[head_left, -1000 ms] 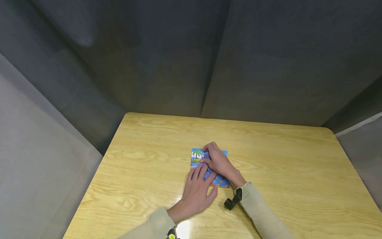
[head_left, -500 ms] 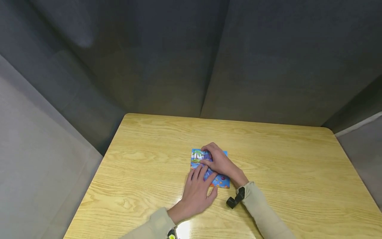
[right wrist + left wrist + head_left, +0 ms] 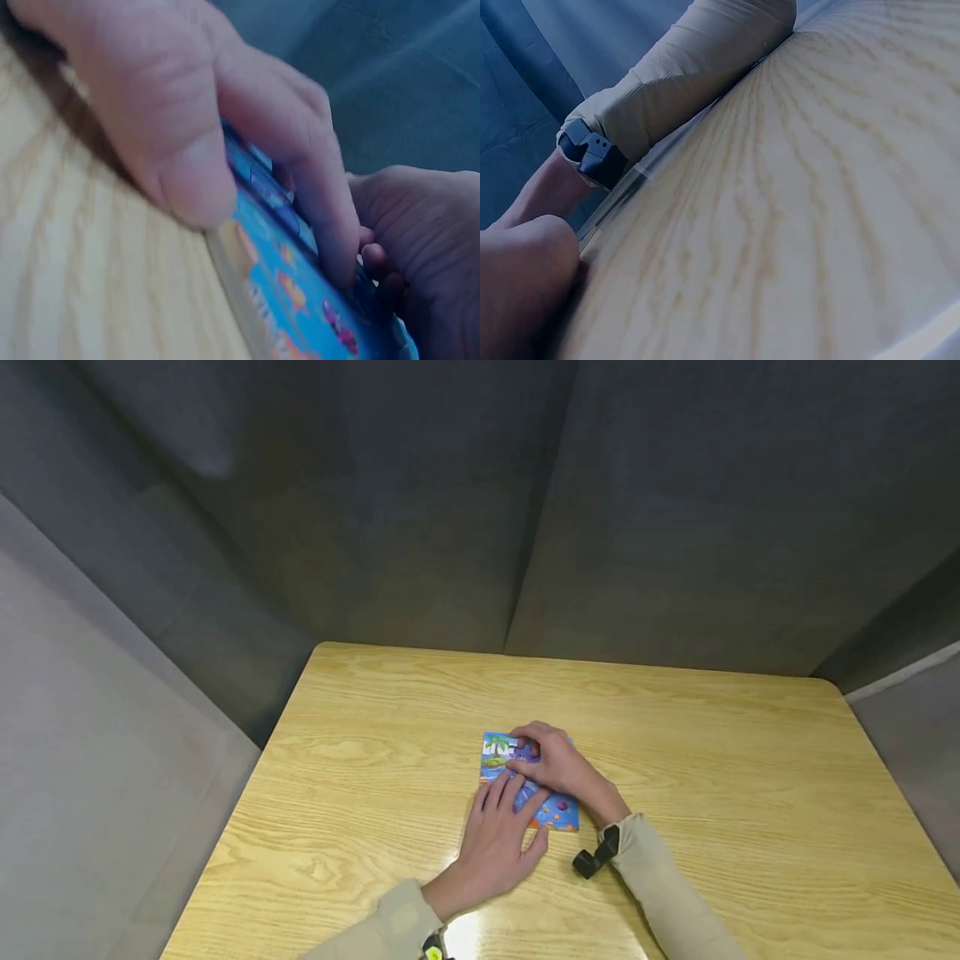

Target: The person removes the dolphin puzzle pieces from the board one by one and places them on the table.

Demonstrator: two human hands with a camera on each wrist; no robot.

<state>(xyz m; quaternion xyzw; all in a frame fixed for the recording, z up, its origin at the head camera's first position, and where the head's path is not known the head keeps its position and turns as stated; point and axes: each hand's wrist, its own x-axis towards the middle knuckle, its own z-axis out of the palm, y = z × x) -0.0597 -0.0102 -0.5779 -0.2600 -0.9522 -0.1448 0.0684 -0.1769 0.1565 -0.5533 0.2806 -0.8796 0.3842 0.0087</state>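
A small flat jigsaw puzzle with a bright sea scene, a palm tree and a purple figure lies on the wooden table. My left hand rests on its lower left part, fingers spread and fairly straight. In the right wrist view that left hand's thumb lies at the puzzle's edge and its index finger presses on the picture. Over the upper part, my right hand has curled fingers and seems to pinch a purple puzzle piece; the palm hides much of it. The left wrist view does not show the puzzle.
The wooden table stretches around the puzzle. Dark curtains hang behind it, and a pale grey panel stands on the left. A black wrist camera sits on the right sleeve.
My right hand has shifted slightly to the right, its fingers more curled. The palm tree picture shows fewer white gaps than half a second ago. The left hand has stayed put.
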